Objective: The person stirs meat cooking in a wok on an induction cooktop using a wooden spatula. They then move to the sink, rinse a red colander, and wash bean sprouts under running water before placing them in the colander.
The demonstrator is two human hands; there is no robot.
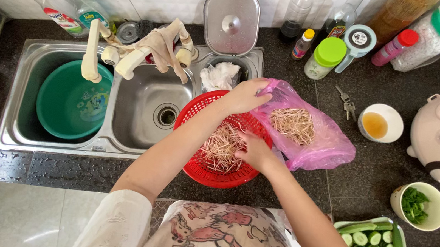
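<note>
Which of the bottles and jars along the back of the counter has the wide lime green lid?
The squat pale jar with the lime green lid, standing just behind the pink plastic bag. Its neighbours have a yellow cap, a red cap, and a darker green top.

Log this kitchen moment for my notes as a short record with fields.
left hand: grip on the rim of the pink plastic bag
right hand: in the red colander, on the bean sprouts
bag contents: more sprouts
sink: green basin in left bowl
right counter: cup of greens, sliced cucumber
</note>
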